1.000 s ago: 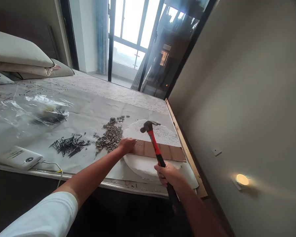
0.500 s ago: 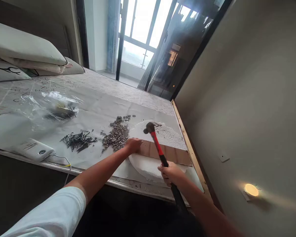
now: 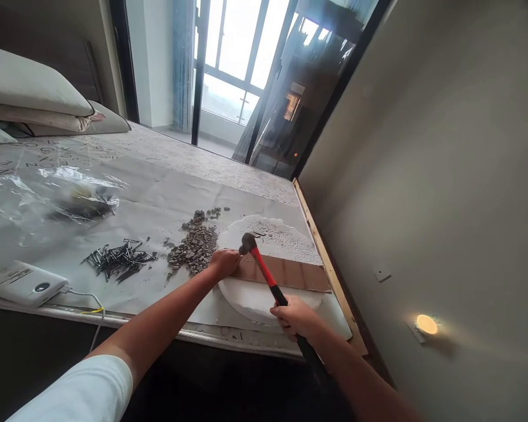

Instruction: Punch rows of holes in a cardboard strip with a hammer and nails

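Observation:
A claw hammer with a black and red handle is gripped in my right hand. Its dark head is low, right by the fingertips of my left hand. Those fingers are pinched together at the left end of a flat brown board; whatever is between them is too small to make out. The board lies across a rough white foam slab. To the left of my left hand is a heap of grey gravel, and beyond it a pile of dark nails.
A clear plastic bag with dark contents lies at the left. A white power bank with a cable rests at the near edge of the bed. A wooden strip runs along the right, beside the wall. Folded bedding is piled far left.
The hammer head has come down from above the board to my left fingertips. My left hand stays at the board's end. The whole view has shifted slightly.

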The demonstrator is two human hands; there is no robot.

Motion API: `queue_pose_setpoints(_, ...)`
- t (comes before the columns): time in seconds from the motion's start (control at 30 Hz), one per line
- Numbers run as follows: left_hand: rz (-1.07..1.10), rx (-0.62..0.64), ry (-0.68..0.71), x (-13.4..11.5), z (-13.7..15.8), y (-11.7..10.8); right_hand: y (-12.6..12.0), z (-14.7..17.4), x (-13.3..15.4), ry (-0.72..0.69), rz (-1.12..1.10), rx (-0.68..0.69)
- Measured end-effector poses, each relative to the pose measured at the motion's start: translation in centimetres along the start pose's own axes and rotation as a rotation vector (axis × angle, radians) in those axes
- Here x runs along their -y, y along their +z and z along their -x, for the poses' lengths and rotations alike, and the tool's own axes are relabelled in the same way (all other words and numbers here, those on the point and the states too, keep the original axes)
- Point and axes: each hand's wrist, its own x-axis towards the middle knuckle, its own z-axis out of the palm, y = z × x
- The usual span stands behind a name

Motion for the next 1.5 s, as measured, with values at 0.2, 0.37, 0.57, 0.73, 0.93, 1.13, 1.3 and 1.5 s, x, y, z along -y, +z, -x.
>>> queue_pose_setpoints(0.2,0.004,-0.016,-0.006,0.0,0.1,-0.1,-0.3,-0.1,0.5,-0.082,0.002,-0.038)
queue_pose_setpoints(0.37,0.024,-0.028,-0.024,-0.1,0.4,-0.3,0.0,-1.4,-0.5,-0.005,0.073,0.002)
queue_pose_setpoints(0.57,0.192,-0.114,-0.091,-0.2,0.3,-0.6,-0.3,-1.4,-0.3,-0.08,-0.015,-0.002)
queue_pose_setpoints(0.73,0.434,-0.225,-0.185,0.3,0.0,-0.7,0.3,-3.0,-1.6,0.039,0.039,0.045)
queue_pose_setpoints(0.93,0.709,-0.272,-0.252,0.6,-0.3,-0.8,-0.5,-2.5,-1.0,-0.028,0.053,0.012)
queue_pose_setpoints(1.13,0.848,-0.229,-0.364,0.7,-0.5,-1.3,0.0,-3.4,-1.6,0.037,0.015,-0.007)
queue_pose_setpoints(1.3,0.833,-0.198,-0.35,0.9,-0.5,-2.2,0.6,-3.2,-2.4,-0.013,-0.101,0.011)
queue_pose_setpoints(1.5,0.404,-0.15,-0.162,3.1,-0.1,-4.3,1.7,-2.1,-4.1,-0.133,-0.416,0.083)
